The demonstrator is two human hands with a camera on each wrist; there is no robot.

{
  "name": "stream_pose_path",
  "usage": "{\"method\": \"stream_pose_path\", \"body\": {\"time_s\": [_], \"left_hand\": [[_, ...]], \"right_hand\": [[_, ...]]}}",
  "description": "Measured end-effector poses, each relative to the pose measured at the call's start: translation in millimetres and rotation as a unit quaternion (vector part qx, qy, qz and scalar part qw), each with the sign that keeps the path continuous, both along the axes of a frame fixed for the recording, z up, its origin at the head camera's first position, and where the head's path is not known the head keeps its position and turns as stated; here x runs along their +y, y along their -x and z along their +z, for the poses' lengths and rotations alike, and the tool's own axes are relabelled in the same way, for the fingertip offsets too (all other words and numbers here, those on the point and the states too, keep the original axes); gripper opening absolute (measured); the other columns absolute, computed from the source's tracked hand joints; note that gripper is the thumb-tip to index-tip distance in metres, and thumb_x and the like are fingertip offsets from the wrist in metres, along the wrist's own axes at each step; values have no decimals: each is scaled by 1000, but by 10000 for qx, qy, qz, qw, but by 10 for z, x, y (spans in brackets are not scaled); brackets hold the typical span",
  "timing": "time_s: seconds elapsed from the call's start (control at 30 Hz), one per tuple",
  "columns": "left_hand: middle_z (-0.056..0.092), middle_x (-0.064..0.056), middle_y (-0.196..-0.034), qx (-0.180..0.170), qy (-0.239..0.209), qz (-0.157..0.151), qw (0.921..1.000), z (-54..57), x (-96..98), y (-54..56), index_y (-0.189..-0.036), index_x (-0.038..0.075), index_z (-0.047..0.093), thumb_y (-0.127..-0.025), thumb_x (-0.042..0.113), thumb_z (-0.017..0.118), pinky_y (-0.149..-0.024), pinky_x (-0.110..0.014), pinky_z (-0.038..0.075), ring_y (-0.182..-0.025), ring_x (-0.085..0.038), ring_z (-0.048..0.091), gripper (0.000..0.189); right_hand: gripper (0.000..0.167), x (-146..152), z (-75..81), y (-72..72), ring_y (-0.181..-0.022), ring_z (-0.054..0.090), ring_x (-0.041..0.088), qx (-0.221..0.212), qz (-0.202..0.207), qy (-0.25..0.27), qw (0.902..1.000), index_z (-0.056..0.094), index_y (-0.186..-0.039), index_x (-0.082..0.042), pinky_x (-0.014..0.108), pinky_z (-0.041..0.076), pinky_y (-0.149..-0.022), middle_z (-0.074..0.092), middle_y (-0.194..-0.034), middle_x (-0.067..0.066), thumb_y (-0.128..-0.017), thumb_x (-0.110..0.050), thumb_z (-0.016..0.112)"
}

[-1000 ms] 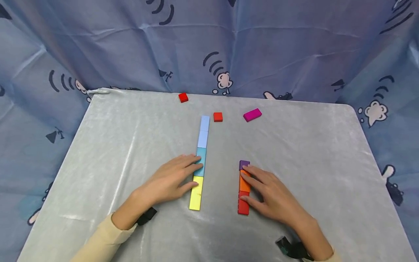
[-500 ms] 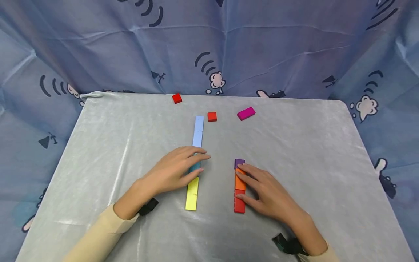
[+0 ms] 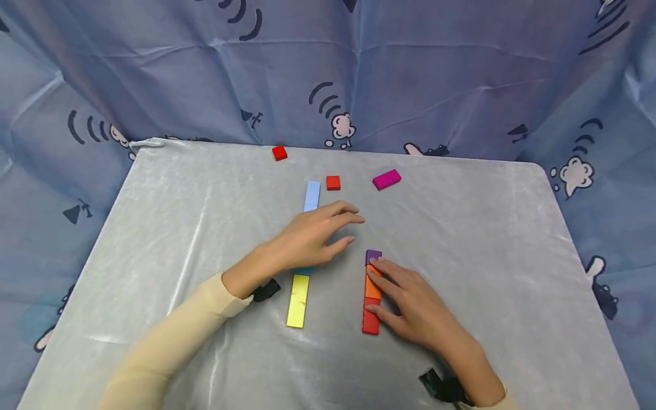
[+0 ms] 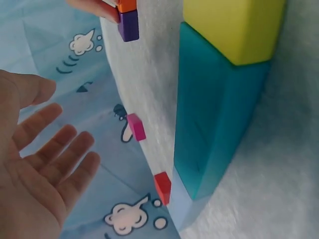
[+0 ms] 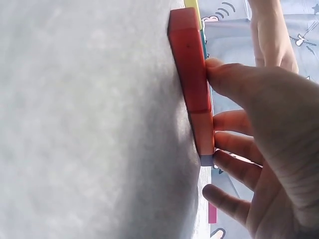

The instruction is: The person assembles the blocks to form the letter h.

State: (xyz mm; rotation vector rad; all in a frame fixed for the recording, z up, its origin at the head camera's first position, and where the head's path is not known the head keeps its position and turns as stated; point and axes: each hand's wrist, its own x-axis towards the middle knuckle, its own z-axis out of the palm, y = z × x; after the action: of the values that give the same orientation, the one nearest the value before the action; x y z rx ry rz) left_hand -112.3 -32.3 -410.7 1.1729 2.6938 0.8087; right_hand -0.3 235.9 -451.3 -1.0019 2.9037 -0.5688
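Observation:
My left hand [image 3: 315, 233] is raised over the long row of blocks, fingers spread and holding nothing. The row has a yellow block [image 3: 298, 302] at the near end, a teal block [image 4: 204, 114] mostly hidden under the hand in the head view, and light blue blocks [image 3: 312, 195] at the far end. My right hand [image 3: 415, 302] rests its thumb and fingertips on a shorter row. That row runs from a red block [image 5: 189, 59] at the near end through an orange block [image 3: 373, 286] to a purple block [image 3: 373, 256].
Beyond the rows lie a small red-orange block [image 3: 333, 183], another small red block [image 3: 279, 153] near the far edge, and a magenta block [image 3: 386, 179]. A grey cloth covers the table [image 3: 487, 256]. Behind it hangs a blue patterned curtain [image 3: 435, 74].
My left hand has lifted off the teal block and moved forward and to the right, across the long row. My right hand has stayed on the shorter row.

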Motion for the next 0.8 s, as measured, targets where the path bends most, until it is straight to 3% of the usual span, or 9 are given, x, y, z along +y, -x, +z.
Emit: {"method": "stream_pose_path", "body": {"time_s": [0.2,0.43,0.8], "left_hand": [[63,-1,-143,-175,0,143,9997,0,192,162,-142,17,66,-104,27,66,-111,-37,58,-132,-16,63,39],[65,0,-138,4,-57,349,9994,52,440,427,-141,18,67,-104,26,64,-101,-32,61,-122,-14,65,38],[67,-5,-137,-24,-11,447,9990,73,636,758,-142,16,66,-104,25,63,-110,-35,56,-124,-18,63,39]], "right_hand": [[72,-9,-2,-1,-143,57,31,-157,-69,-64,9998,62,-148,-7,56,53,-114,55,-158,13,-89,-41,85],[72,-21,-5,29,-143,57,30,-180,-96,-139,9997,63,-147,-8,56,53,-115,55,-158,11,-88,-42,86],[70,-3,-13,23,-141,58,30,-236,-182,-141,9995,65,-146,-10,56,54,-113,57,-157,9,-88,-44,86]]}}
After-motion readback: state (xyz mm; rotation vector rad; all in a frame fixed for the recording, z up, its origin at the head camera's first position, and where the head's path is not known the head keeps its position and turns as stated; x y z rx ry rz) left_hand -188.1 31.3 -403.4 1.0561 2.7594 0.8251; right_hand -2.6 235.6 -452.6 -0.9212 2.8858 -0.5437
